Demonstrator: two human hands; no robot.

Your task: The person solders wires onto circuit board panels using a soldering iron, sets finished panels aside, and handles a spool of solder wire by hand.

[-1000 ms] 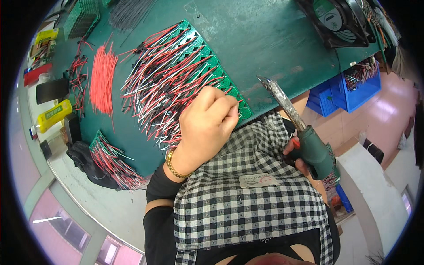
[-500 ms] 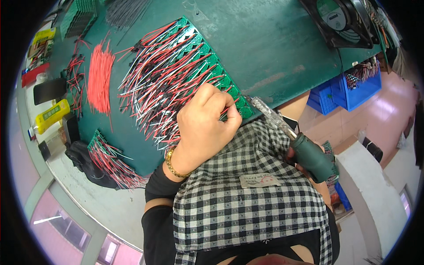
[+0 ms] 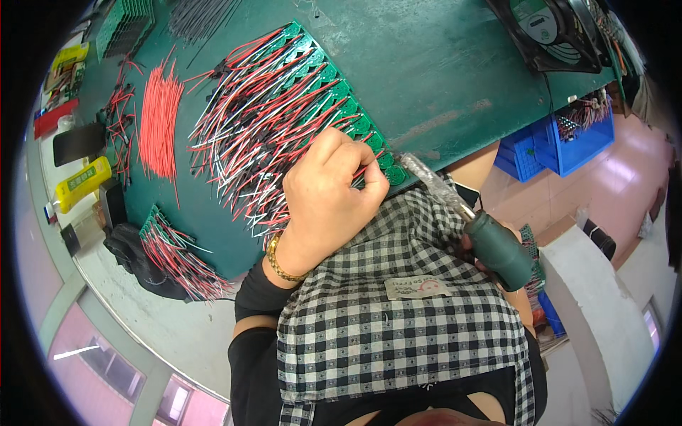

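My left hand (image 3: 330, 195) is closed in a pinch over the near end of a green circuit board panel (image 3: 396, 175). A bit of red wire (image 3: 360, 172) shows at its thumb and forefinger; the fingertips are partly hidden. Many red, white and black wires (image 3: 249, 135) fan out leftward from the panel. My right hand (image 3: 467, 243) is wrapped round the dark green handle of a soldering iron (image 3: 501, 250) and is mostly hidden behind it. The iron's shaft has a crinkled silvery wrap, and its tip end lies close to the panel's near right edge.
A bundle of red wires (image 3: 158, 124) lies left of the panel, with dark wires (image 3: 202, 20) beyond it. A smaller wired board (image 3: 170, 245) rests on a black item at lower left. A black fan (image 3: 547, 32) stands far right, above blue bins (image 3: 575, 142).
The view has shifted slightly, and the panel appears a little higher. The soldering iron has moved slightly left and up. My left hand keeps its pinch in nearly the same place.
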